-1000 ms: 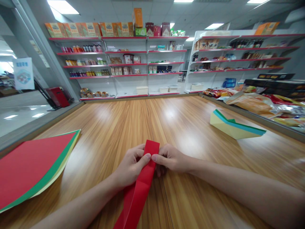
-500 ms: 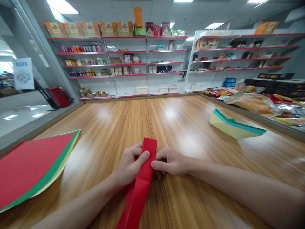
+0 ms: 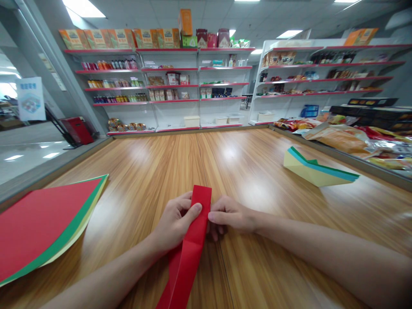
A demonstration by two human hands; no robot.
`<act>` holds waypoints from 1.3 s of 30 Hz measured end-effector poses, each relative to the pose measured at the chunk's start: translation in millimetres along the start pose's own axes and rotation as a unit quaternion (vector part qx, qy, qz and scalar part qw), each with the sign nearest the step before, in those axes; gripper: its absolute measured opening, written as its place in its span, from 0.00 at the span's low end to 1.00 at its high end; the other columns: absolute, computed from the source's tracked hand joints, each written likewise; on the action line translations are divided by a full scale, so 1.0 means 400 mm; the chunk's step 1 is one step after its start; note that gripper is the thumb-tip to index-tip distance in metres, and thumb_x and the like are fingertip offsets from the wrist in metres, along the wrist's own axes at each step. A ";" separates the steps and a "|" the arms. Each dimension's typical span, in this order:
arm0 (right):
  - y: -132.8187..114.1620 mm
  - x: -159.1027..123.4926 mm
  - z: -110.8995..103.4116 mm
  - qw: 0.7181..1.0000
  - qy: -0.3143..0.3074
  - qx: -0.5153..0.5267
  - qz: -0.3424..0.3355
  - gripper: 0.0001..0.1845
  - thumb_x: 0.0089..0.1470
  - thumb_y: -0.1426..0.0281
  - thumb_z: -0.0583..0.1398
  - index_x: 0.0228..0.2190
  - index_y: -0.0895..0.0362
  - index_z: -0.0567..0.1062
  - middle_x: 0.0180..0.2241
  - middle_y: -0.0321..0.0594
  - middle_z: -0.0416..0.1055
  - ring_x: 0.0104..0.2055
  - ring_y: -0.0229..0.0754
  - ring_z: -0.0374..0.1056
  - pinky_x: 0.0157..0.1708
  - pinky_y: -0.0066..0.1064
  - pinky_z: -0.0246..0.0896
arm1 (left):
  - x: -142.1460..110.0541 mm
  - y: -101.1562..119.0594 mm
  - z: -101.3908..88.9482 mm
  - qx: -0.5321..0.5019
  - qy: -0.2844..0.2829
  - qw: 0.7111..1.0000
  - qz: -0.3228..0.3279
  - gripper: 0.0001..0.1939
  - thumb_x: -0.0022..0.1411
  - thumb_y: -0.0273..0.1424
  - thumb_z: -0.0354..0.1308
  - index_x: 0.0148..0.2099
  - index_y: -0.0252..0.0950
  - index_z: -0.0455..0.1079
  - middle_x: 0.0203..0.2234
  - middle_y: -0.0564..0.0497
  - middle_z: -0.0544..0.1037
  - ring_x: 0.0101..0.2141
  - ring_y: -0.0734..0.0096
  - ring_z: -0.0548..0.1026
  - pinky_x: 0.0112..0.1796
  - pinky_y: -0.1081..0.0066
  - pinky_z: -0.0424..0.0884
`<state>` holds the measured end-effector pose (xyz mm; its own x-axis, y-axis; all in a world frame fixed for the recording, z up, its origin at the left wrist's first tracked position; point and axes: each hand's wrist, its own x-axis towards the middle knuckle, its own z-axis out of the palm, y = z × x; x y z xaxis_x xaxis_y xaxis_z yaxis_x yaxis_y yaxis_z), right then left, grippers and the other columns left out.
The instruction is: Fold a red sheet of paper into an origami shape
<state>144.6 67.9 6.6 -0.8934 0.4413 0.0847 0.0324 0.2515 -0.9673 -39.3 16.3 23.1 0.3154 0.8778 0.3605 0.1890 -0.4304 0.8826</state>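
A folded strip of red paper (image 3: 195, 240) runs from the bottom edge up to the middle of the head view, its far end raised above the table. My left hand (image 3: 177, 219) grips it from the left, thumb on top and fingers behind. At its right edge, my right hand (image 3: 230, 216) pinches the paper between thumb and forefinger; the other fingers curl underneath, partly hidden. Below the hands the strip's layers spread apart into two tails.
Sheets of red, green and pale yellow paper (image 3: 48, 219) lie at the left. A folded paper boat (image 3: 317, 169) in yellow, blue and green rests at the right on the wooden table (image 3: 154, 159). Packaged snacks (image 3: 341, 137) line the right edge; stocked shelves (image 3: 174, 101) stand behind.
My right thumb has shifted slightly up and to the right along the strip's edge. The left hand and the red paper are almost unchanged.
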 end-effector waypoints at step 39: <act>0.012 0.009 -0.016 0.972 0.202 0.122 0.009 0.22 0.54 0.57 0.57 0.21 0.62 0.70 0.13 0.36 0.67 0.10 0.29 0.56 0.09 0.20 0.45 | 0.004 -0.014 0.000 -0.047 -0.074 0.996 0.020 0.18 0.66 0.31 0.51 0.23 0.31 0.65 0.32 0.47 0.72 0.32 0.71 0.70 0.33 0.73 0.64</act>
<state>144.5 76.1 3.6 -0.6425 0.7589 0.1061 -0.1041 0.0507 -0.9933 -40.0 20.0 18.7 0.4562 0.8169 0.3529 0.0879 -0.4360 0.8957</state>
